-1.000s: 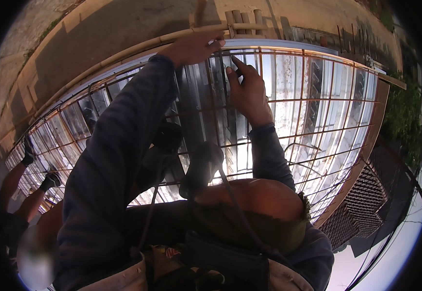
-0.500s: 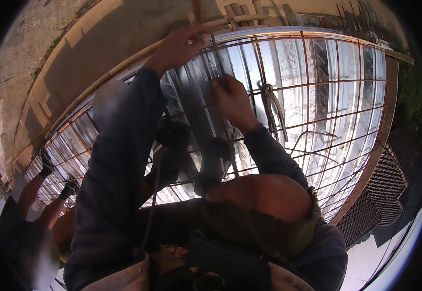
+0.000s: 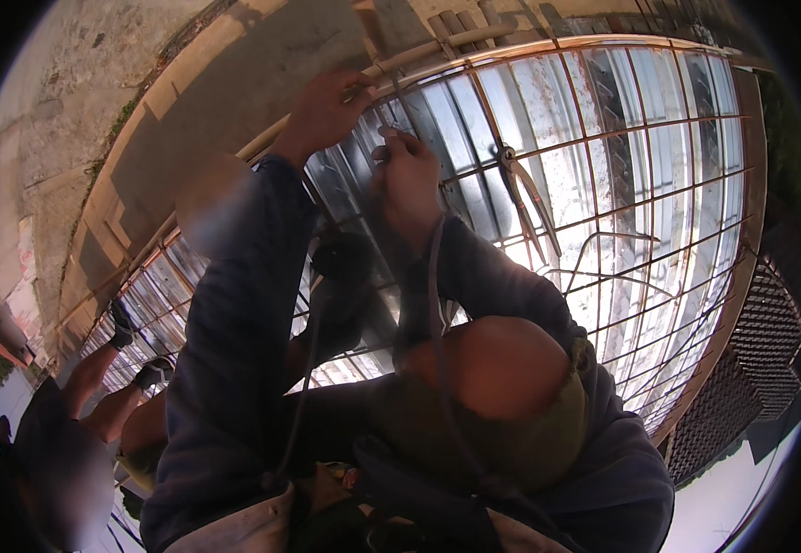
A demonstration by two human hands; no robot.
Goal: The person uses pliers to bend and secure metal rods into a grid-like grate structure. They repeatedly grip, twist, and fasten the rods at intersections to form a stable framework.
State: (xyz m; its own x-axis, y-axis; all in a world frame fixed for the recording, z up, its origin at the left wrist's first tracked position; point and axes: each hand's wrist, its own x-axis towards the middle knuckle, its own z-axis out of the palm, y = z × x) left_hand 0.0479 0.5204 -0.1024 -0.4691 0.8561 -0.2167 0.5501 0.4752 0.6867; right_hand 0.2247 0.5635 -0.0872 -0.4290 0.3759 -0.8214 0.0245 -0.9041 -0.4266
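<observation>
My left hand [image 3: 325,112] is at the far edge of a rusty rebar mesh [image 3: 589,138], fingers curled and pinched beside the edge bar. Whatever lies between them is too small to make out. Just nearer and to the right, my right hand [image 3: 408,175] is closed over the mesh, thumb and fingers drawn together; its contents are hidden. A pair of end-cutting pincers [image 3: 529,198] lies on the mesh to the right of that hand, handles slightly apart. Bent thin rods [image 3: 608,238] rest nearer me, right of the pincers.
Shiny corrugated metal sheets [image 3: 534,101] lie beneath the mesh. My bent knee [image 3: 497,364] and dark footwear [image 3: 343,256] are below my hands. Another person [image 3: 69,433] is at the lower left. Beyond the edge, the ground [image 3: 170,138] shows; a tiled roof [image 3: 750,359] is at right.
My right hand has moved left, closer to my left hand, and its fingers have drawn in. The view has shifted slightly; the pincers stay on the mesh.
</observation>
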